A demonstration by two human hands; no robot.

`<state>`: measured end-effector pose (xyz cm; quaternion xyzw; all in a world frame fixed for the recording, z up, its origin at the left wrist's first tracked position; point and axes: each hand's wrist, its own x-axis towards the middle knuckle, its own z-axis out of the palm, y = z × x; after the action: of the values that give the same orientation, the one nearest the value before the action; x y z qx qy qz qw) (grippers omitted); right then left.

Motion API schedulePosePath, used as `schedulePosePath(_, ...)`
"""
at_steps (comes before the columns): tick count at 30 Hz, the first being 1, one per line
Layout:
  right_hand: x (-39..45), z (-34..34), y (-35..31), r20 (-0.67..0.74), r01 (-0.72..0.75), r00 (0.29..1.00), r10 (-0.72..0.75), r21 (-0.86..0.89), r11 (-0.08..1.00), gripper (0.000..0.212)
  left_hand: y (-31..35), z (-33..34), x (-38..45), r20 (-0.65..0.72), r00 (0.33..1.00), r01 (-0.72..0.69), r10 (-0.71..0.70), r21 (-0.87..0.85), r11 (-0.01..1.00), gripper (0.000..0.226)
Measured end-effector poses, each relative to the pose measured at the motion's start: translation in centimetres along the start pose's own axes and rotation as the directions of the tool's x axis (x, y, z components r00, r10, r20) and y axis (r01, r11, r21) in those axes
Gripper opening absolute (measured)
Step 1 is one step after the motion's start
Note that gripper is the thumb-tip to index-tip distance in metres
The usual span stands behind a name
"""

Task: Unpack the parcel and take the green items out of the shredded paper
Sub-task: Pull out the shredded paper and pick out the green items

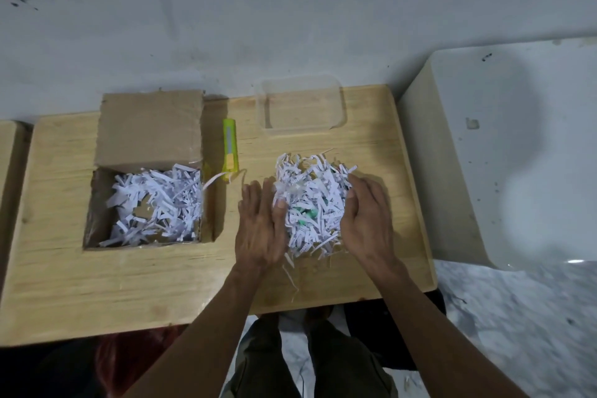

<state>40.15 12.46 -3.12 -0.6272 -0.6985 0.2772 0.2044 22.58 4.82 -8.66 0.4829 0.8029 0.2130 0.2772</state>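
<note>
An open cardboard box (97, 213) stands at the left of the wooden table (129, 284), its flap folded back, with white shredded paper (155, 203) inside. A second heap of shredded paper (310, 197) lies on the table to the right. Small green items (305, 214) peek out of the middle of that heap. My left hand (258, 223) lies flat against the heap's left side, fingers apart. My right hand (365, 213) cups its right side, fingers apart. Neither hand holds anything that I can see.
A yellow-green box cutter (231, 149) lies between the box and the heap. A clear plastic container (300, 107) stands at the table's far edge. A white cabinet (504, 145) stands to the right, and a wall runs behind the table.
</note>
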Motion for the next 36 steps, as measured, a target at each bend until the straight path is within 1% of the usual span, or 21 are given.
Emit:
schedulePosePath(1,-0.1,0.2,0.1,0.003,0.004,1.0,-0.004,0.001,1.0,0.037,0.1,0.5,-0.7,0.006,1.0,-0.016,0.016,-0.03,0.999,0.079)
schedulePosePath(3,-0.2,0.5,0.2,0.012,0.007,1.0,-0.008,0.005,1.0,0.04,0.7,1.2,-1.8,-0.03,0.999,-0.042,0.04,-0.071,0.997,0.081)
schedulePosePath(5,-0.1,0.7,0.4,0.013,0.006,1.0,-0.006,0.006,1.0,0.04,1.6,1.4,-2.3,-0.092,0.996,-0.034,0.023,-0.114,0.993,0.085)
schedulePosePath(8,-0.1,0.8,0.7,0.033,-0.007,0.999,0.008,-0.019,1.0,0.038,1.9,1.2,-2.5,-0.102,0.995,-0.013,-0.001,-0.132,0.991,0.083)
schedulePosePath(9,0.0,0.9,0.9,0.047,-0.018,0.999,0.019,-0.02,1.0,0.039,1.5,1.4,-2.4,-0.1,0.995,-0.027,0.017,-0.104,0.994,0.08)
schedulePosePath(12,0.6,1.1,1.5,0.085,-0.013,0.996,0.014,-0.021,1.0,0.037,-0.3,2.0,-2.2,-0.1,0.985,-0.137,0.14,0.04,0.99,0.065)
schedulePosePath(15,1.2,1.3,1.9,0.095,0.028,0.995,-0.027,-0.008,1.0,0.037,-0.5,1.9,-1.9,-0.144,0.979,-0.14,0.147,0.054,0.989,0.056)
schedulePosePath(18,1.3,1.4,1.6,0.079,0.022,0.997,-0.025,0.038,0.999,0.036,-1.6,1.5,-1.8,-0.164,0.964,-0.183,0.211,0.168,0.969,0.051)
schedulePosePath(21,1.3,1.4,1.8,0.039,-0.004,0.999,0.001,0.081,0.997,0.03,-2.9,0.7,-1.6,-0.168,0.975,-0.129,0.143,0.091,0.987,0.052)
schedulePosePath(24,1.5,0.9,2.0,-0.022,-0.048,0.998,0.05,0.1,0.994,0.021,-3.1,0.6,-1.8,-0.161,0.974,-0.15,0.161,0.081,0.985,0.054)
schedulePosePath(26,1.7,0.3,2.0,-0.081,-0.052,0.995,0.057,0.066,0.997,0.019,-2.4,0.6,-1.7,-0.2,0.977,-0.08,0.077,-0.008,0.997,0.056)
schedulePosePath(28,1.8,-0.4,1.8,-0.172,-0.013,0.985,0.008,-0.029,0.999,0.023,-1.4,0.4,-1.6,-0.231,0.973,-0.021,-0.005,-0.109,0.994,0.061)
schedulePosePath(29,1.7,-0.7,1.6,-0.208,0.017,0.978,-0.027,-0.051,0.999,0.024,-0.9,0.3,-1.6,-0.232,0.972,-0.013,-0.018,-0.13,0.991,0.061)
schedulePosePath(30,1.6,-0.9,1.2,-0.215,0.039,0.975,-0.045,-0.034,0.999,0.025,-0.6,0.4,-1.6,-0.229,0.973,-0.018,-0.012,-0.13,0.991,0.06)
schedulePosePath(31,1.5,-1.0,0.8,-0.188,0.054,0.981,-0.051,0.012,0.998,0.024,-0.4,0.4,-1.6,-0.222,0.975,-0.025,0.0,-0.113,0.993,0.059)
schedulePosePath(32,1.4,-0.7,0.5,-0.119,0.057,0.992,-0.051,0.046,0.997,0.022,-0.4,0.5,-1.5,-0.217,0.976,-0.031,0.011,-0.09,0.995,0.059)
schedulePosePath(33,1.3,-0.3,0.2,-0.04,0.052,0.998,-0.05,0.034,0.998,0.021,-0.5,0.6,-1.5,-0.214,0.977,-0.034,0.019,-0.066,0.997,0.058)
schedulePosePath(34,1.3,0.2,0.2,0.024,0.049,0.999,-0.049,-0.021,0.999,0.022,-0.7,0.8,-1.5,-0.214,0.977,-0.03,0.021,-0.041,0.999,0.058)
schedulePosePath(36,1.5,0.9,0.4,0.107,0.019,0.994,-0.009,-0.093,0.995,0.03,-1.0,1.1,-1.5,-0.209,0.978,-0.02,0.021,0.006,1.0,0.058)
